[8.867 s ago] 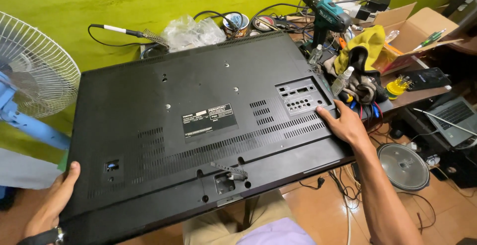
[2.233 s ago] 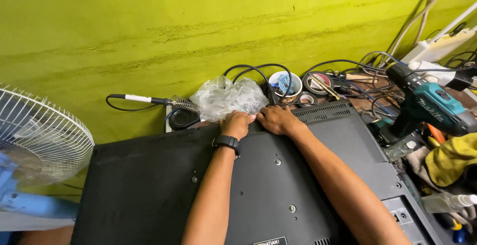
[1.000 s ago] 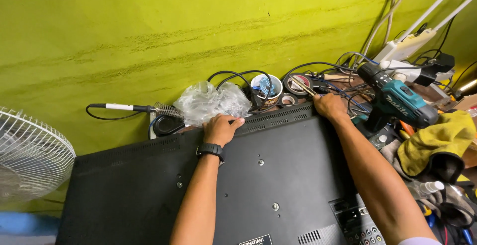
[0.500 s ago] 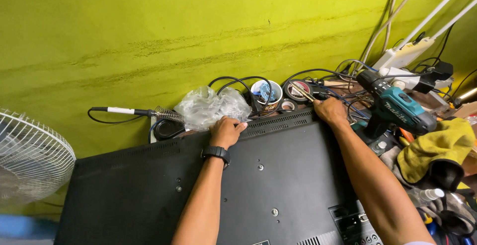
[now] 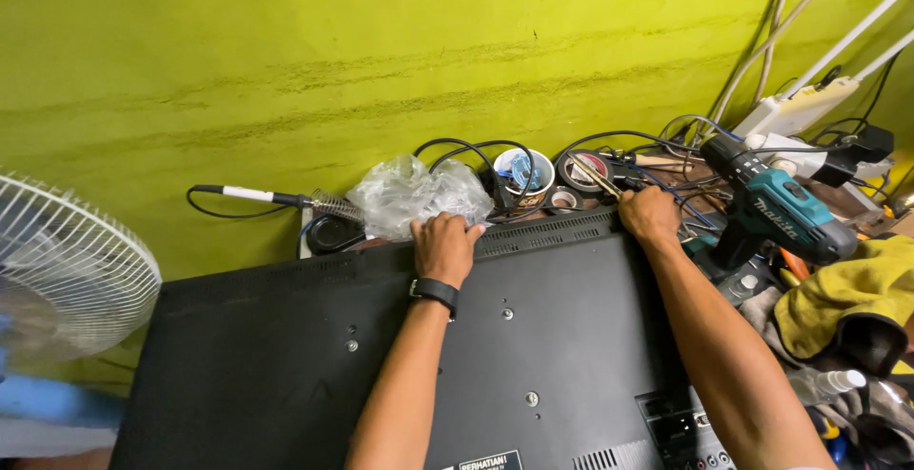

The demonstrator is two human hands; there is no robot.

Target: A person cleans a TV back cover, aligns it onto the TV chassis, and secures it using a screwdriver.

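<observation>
A large black flat-screen television (image 5: 533, 356) lies face down on the bench, its back panel up. My left hand (image 5: 444, 246), with a black wristband, rests on the panel's far edge, fingertips touching a crumpled clear plastic bag (image 5: 409, 196). My right hand (image 5: 650, 215) sits at the far right corner of the panel, fingers curled over the edge near a slim tool (image 5: 595, 175) among black cables. Whether it grips anything is hidden.
A teal cordless drill (image 5: 776, 213) stands right of the television. A yellow cloth (image 5: 852, 289), tape rolls (image 5: 583, 170), a small cup (image 5: 524, 170), a soldering iron on its stand (image 5: 286, 200) and a white router (image 5: 809, 108) crowd the back. A white fan (image 5: 67, 270) stands at left.
My right hand has slid right along the television's far edge to its corner. My left hand stays by the plastic bag. The view has shifted slightly.
</observation>
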